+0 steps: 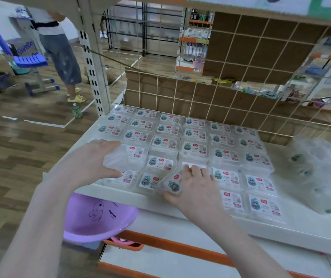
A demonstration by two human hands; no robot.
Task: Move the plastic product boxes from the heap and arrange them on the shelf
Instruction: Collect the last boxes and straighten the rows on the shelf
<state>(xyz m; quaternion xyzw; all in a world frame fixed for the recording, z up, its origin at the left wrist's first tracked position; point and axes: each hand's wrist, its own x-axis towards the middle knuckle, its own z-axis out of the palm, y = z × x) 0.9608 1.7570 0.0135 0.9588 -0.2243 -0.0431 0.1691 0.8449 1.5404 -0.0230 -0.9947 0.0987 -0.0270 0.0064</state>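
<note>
A person stocks a white shelf in a shop, both bare arms reaching in from the near side. The left hand curls thumb and fingers around a clear plastic box at the left end of the rows, holding it over the boxes there. The right hand grips a tilted box near the front edge, thumb under its near corner and fingers over its top. Rows of boxes with white labels fill the shelf back to a wire grid. The heap, loose in clear plastic wrap, lies on the shelf's right end. A purple basin sits below the shelf at left. Farther left, another person stands beside a blue chair, with a green bottle on the wood floor.
</note>
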